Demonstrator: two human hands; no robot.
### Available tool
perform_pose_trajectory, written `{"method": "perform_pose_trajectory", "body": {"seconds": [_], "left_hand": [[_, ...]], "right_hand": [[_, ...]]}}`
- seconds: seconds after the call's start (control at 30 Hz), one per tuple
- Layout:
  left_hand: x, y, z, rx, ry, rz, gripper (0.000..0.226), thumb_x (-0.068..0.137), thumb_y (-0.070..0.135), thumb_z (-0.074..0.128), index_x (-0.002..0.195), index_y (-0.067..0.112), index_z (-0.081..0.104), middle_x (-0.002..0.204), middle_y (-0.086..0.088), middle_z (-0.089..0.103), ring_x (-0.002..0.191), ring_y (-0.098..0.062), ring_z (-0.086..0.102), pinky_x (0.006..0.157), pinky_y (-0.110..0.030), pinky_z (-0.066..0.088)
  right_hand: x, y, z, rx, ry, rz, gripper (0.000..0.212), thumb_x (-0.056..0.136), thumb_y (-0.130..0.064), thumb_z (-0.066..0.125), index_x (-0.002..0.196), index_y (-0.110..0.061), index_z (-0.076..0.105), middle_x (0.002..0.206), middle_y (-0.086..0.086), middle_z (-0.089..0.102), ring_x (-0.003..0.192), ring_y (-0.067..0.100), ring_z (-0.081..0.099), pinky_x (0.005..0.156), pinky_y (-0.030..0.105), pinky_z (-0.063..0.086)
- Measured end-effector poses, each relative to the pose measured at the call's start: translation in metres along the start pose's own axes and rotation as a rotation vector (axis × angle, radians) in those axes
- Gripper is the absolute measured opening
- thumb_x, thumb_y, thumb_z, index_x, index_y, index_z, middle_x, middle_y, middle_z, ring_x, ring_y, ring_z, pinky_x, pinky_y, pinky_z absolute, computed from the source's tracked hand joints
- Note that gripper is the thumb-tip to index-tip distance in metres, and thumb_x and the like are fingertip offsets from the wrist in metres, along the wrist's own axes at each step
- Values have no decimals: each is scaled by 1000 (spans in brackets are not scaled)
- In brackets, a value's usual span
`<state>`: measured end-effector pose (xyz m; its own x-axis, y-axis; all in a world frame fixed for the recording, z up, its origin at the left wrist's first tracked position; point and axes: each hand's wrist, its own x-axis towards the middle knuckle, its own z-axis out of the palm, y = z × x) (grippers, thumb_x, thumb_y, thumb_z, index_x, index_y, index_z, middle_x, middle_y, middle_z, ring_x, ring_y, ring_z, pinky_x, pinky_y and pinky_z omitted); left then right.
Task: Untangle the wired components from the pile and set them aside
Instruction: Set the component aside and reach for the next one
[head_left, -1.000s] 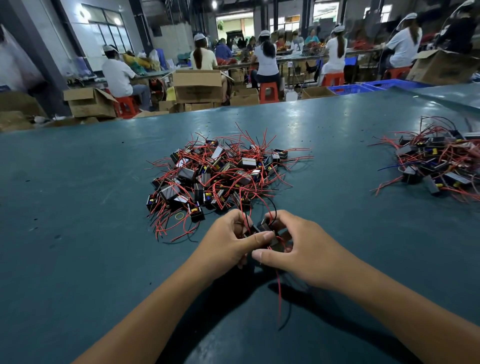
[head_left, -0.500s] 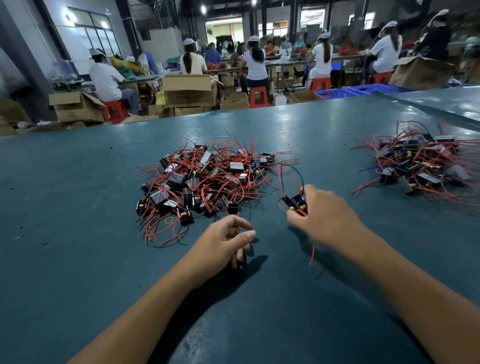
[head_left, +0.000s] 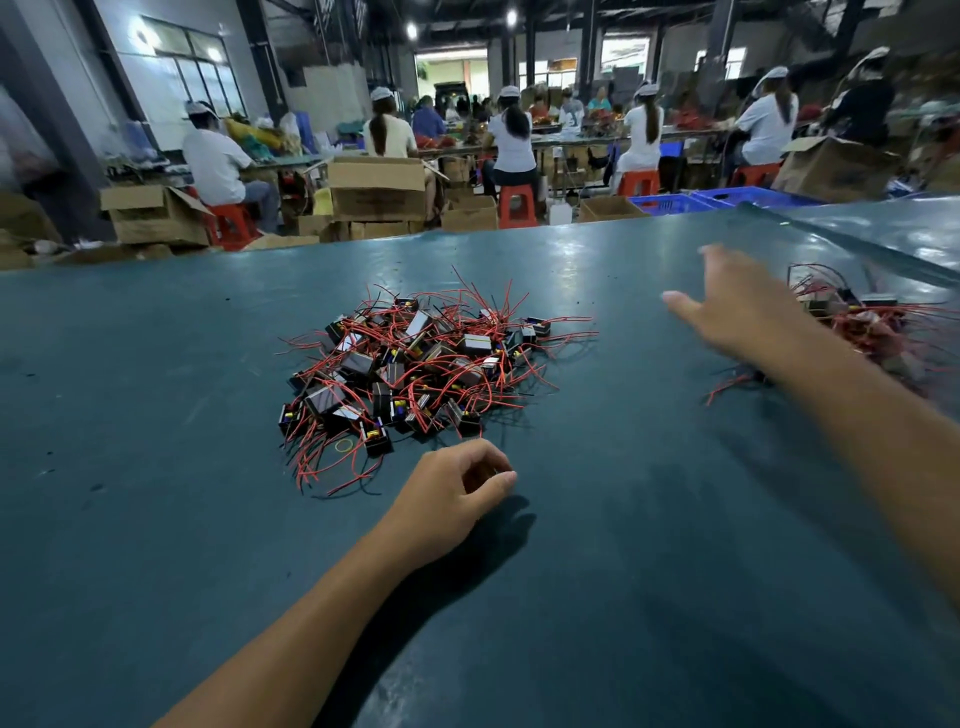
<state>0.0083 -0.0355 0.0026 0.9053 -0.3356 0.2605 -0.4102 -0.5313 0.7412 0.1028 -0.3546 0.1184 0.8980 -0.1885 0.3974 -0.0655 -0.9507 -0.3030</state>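
A tangled pile of small black components with red and black wires (head_left: 415, 364) lies in the middle of the green table (head_left: 156, 467). A second heap of the same wired components (head_left: 872, 327) sits at the right edge, partly hidden behind my right forearm. My left hand (head_left: 457, 493) rests on the table just in front of the middle pile, fingers loosely curled, holding nothing. My right hand (head_left: 737, 306) is stretched out to the right beside the second heap, fingers spread and empty, blurred by motion.
Beyond the table's far edge stand cardboard boxes (head_left: 379, 187), red stools (head_left: 517, 205) and blue crates (head_left: 727, 200). Several people in white caps sit at benches with their backs turned. A small yellow rubber band (head_left: 344, 445) lies by the pile's front left.
My right hand carried a component rightward from in front of the pile to the second heap and now holds nothing. My left hand let go and stayed near the pile.
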Motion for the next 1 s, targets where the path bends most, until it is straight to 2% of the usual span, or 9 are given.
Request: {"method": "perform_pose_trajectory", "body": {"seconds": [0.07, 0.13, 0.2, 0.3, 0.4, 0.53, 0.67, 0.83, 1.0], "left_hand": [[2, 0, -1, -157, 16, -57, 12, 97, 26, 64, 90, 17, 68, 64, 12, 60, 56, -1, 51, 56, -14, 40], [3, -1, -4, -323, 78, -136, 15, 97, 24, 63, 91, 11, 69, 60, 11, 53, 51, -4, 44, 50, -15, 35], [6, -3, -9, -509, 151, -230, 16, 97, 21, 63, 90, 7, 69, 57, 5, 49, 46, -7, 36, 44, -19, 29], [12, -14, -25, -974, 239, -439, 17, 98, 21, 58, 88, 8, 65, 56, 4, 40, 42, -8, 28, 40, -20, 20], [15, -30, -39, -1347, 241, -586, 20, 101, 24, 50, 88, 10, 58, 58, 5, 38, 46, -7, 30, 41, -18, 26], [19, -43, -44, -1458, 241, -614, 19, 98, 24, 52, 95, 7, 60, 69, 1, 42, 56, -10, 35, 50, -20, 33], [21, -49, -48, -1507, 167, -601, 21, 93, 25, 55, 96, 6, 63, 73, -1, 46, 60, -11, 41, 56, -22, 37], [21, -52, -50, -1509, 48, -588, 22, 94, 29, 53, 90, 7, 59, 71, 2, 38, 57, -10, 33, 50, -21, 34], [21, -59, -53, -1597, 3, -607, 26, 100, 30, 49, 100, 6, 58, 64, 4, 36, 49, -9, 32, 46, -21, 29]], "right_hand": [[-22, -41, 22, 92, -135, -206, 51, 94, -43, 61, 128, -4, 56, 125, 18, 63, 112, 33, 59, 95, 40, 46], [-43, -75, 49, 163, -257, -324, 34, 98, -35, 58, 118, -7, 64, 115, 13, 68, 103, 27, 61, 88, 32, 46], [-51, -99, 72, 209, -269, -378, 24, 99, -25, 55, 112, -8, 65, 110, 12, 69, 98, 25, 61, 86, 33, 48], [-46, -127, 93, 272, -220, -365, 21, 98, -18, 53, 110, -6, 65, 107, 13, 68, 97, 28, 60, 86, 40, 50], [-39, -144, 111, 284, -193, -351, 22, 97, -18, 53, 112, -6, 63, 109, 13, 65, 98, 28, 58, 87, 40, 50], [-28, -151, 127, 250, -174, -311, 28, 97, -16, 49, 122, -9, 60, 118, 14, 62, 108, 31, 56, 92, 43, 50], [-9, -154, 128, 216, -106, -329, 29, 97, -14, 49, 123, -9, 60, 116, 15, 65, 108, 33, 58, 91, 45, 51], [13, -160, 126, 71, -297, -391, 38, 100, -23, 51, 136, -13, 52, 127, 14, 62, 111, 31, 57, 93, 45, 51], [21, -166, 127, -6, -385, -437, 49, 98, -29, 57, 143, -17, 47, 138, 10, 56, 122, 30, 55, 99, 47, 49]]}}
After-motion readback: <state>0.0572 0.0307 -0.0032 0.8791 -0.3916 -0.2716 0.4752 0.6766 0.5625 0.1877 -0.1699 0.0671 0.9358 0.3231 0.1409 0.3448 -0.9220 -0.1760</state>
